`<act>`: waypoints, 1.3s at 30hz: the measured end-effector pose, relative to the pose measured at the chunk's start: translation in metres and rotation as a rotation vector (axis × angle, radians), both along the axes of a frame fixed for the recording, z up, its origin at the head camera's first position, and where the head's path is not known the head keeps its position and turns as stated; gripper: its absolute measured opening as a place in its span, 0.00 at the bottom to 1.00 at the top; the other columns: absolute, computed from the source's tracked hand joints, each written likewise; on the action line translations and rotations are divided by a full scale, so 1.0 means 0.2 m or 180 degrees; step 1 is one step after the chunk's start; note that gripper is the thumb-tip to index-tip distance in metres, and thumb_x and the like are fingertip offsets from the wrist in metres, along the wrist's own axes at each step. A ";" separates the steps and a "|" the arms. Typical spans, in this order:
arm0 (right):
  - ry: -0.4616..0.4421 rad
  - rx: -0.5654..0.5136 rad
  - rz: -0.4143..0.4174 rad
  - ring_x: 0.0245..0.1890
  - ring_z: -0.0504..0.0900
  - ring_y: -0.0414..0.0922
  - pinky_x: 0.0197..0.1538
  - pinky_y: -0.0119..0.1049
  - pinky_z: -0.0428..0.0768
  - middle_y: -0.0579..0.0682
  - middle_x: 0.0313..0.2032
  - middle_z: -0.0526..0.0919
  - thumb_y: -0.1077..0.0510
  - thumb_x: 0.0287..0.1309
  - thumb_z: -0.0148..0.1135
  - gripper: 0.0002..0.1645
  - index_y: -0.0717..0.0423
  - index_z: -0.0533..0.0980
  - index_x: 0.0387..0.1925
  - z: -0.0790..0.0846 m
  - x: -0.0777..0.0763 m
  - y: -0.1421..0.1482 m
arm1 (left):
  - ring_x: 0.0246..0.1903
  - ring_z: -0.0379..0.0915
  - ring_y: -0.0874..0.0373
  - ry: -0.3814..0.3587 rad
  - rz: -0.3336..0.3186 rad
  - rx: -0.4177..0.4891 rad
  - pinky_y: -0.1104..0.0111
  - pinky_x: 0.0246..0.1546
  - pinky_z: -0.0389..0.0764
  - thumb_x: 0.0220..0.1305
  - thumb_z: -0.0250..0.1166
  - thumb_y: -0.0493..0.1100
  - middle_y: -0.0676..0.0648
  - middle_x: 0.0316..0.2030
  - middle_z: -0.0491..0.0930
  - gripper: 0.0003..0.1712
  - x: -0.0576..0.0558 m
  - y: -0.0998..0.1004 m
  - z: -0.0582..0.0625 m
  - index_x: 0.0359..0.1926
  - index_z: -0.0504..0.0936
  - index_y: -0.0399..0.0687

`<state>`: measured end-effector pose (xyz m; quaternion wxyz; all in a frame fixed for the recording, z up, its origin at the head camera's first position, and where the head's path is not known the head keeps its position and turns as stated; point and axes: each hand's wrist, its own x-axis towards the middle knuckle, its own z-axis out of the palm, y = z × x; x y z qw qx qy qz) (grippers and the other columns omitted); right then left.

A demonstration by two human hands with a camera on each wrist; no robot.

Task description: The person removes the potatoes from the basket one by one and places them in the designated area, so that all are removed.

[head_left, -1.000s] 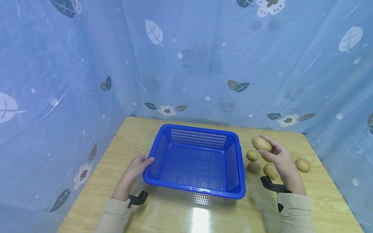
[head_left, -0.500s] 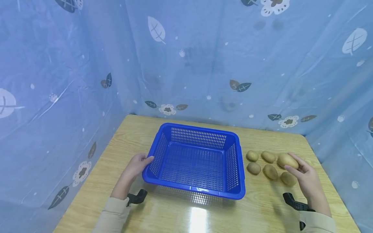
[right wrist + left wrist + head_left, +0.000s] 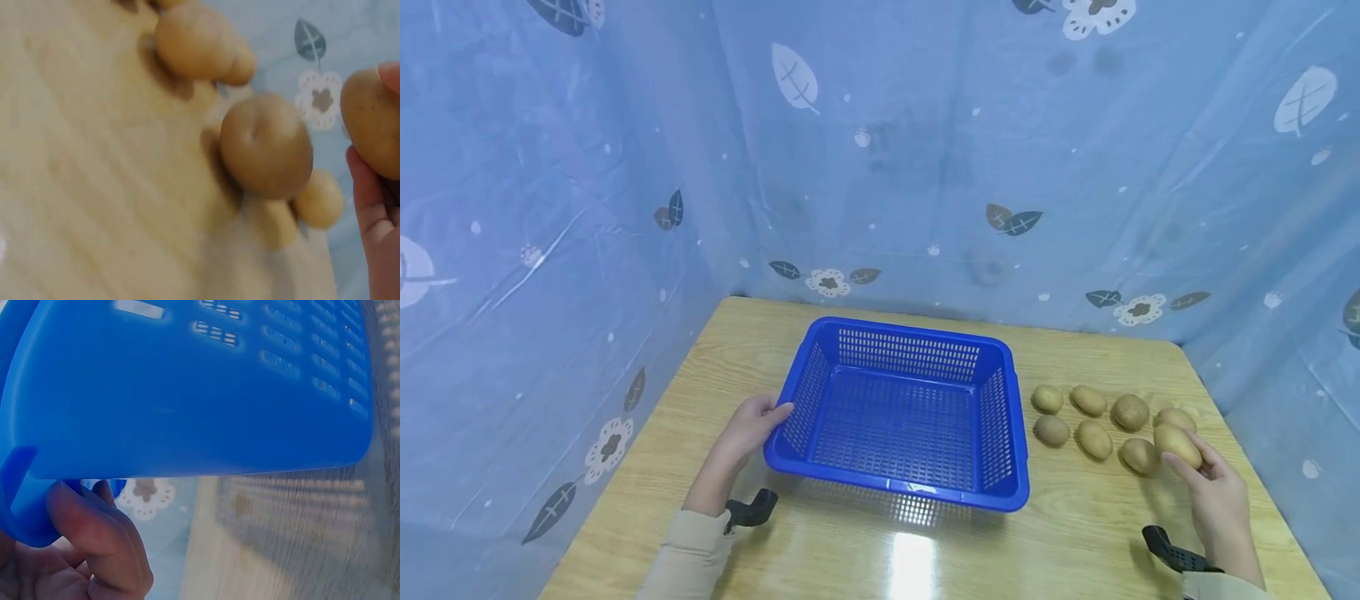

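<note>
A blue plastic basket (image 3: 902, 492) with slotted walls sits mid-table, nothing inside it. My left hand (image 3: 751, 429) grips its left rim, thumb over the top; the left wrist view shows curled fingers (image 3: 103, 540) beneath the rim. At the right, my right hand (image 3: 1217, 492) pinches a potato (image 3: 1177, 446) between thumb and fingers. In the right wrist view that held potato (image 3: 375, 125) is cut off by the frame edge. Several potatoes lie on the table between basket and hand, in two rough rows, among them a brownish potato (image 3: 1139, 457) just left of the held one.
The light wooden table (image 3: 820, 550) reflects a bright light near its front. A blue patterned curtain (image 3: 910, 167) encloses the table at the back and both sides. Another potato (image 3: 1175, 418) lies just behind the held one.
My right hand has carried one potato right and set it at the back row, let go, and taken hold of another nearer the front right. The left hand and basket have stayed put.
</note>
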<state>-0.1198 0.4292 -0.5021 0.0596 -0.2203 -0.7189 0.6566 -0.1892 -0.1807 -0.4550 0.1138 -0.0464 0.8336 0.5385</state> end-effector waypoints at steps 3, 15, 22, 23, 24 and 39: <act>0.0086 -0.0131 -0.0179 0.42 0.69 0.17 0.39 0.09 0.70 0.32 0.68 0.58 0.53 0.57 0.65 0.48 0.48 0.50 0.73 -0.03 0.02 0.03 | 0.29 0.75 0.58 -0.0011 -0.0004 -0.0034 0.68 0.33 0.75 0.71 0.52 0.45 0.40 0.32 0.81 0.19 0.00 0.00 0.00 0.44 0.75 0.28; -0.0035 0.0037 -0.0495 0.51 0.66 0.22 0.38 0.09 0.69 0.38 0.71 0.55 0.52 0.58 0.64 0.47 0.49 0.50 0.73 -0.11 0.03 0.06 | 0.33 0.78 0.57 -0.0006 -0.0047 -0.0105 0.66 0.39 0.77 0.73 0.50 0.45 0.39 0.36 0.83 0.20 0.01 0.00 0.00 0.48 0.75 0.28; -0.0375 0.0478 -0.0480 0.55 0.65 0.25 0.37 0.11 0.66 0.43 0.73 0.49 0.44 0.60 0.60 0.46 0.43 0.48 0.73 -0.14 0.01 0.09 | 0.33 0.79 0.57 -0.0013 -0.0069 -0.0051 0.67 0.38 0.78 0.73 0.50 0.45 0.37 0.37 0.83 0.20 0.00 0.00 0.00 0.47 0.74 0.28; -0.0393 0.0545 -0.0463 0.55 0.65 0.25 0.37 0.11 0.66 0.45 0.73 0.49 0.44 0.61 0.59 0.46 0.44 0.47 0.73 -0.15 0.00 0.09 | 0.33 0.79 0.56 -0.0010 -0.0075 -0.0047 0.68 0.37 0.78 0.73 0.50 0.45 0.37 0.37 0.82 0.20 0.00 0.00 0.00 0.47 0.74 0.28; -0.0396 0.0578 -0.0460 0.55 0.65 0.25 0.37 0.11 0.66 0.45 0.73 0.49 0.44 0.61 0.58 0.46 0.44 0.47 0.73 -0.15 0.00 0.09 | 0.33 0.79 0.56 -0.0010 -0.0087 -0.0040 0.68 0.37 0.78 0.73 0.49 0.45 0.36 0.38 0.82 0.21 -0.01 0.00 0.00 0.47 0.74 0.27; -0.0662 0.1219 -0.0417 0.62 0.65 0.49 0.56 0.31 0.70 0.59 0.73 0.49 0.44 0.65 0.51 0.43 0.49 0.45 0.74 -0.16 -0.06 0.07 | 0.32 0.76 0.57 -0.0110 -0.0026 -0.0163 0.69 0.35 0.75 0.73 0.50 0.47 0.38 0.37 0.82 0.22 0.00 0.00 0.01 0.49 0.74 0.28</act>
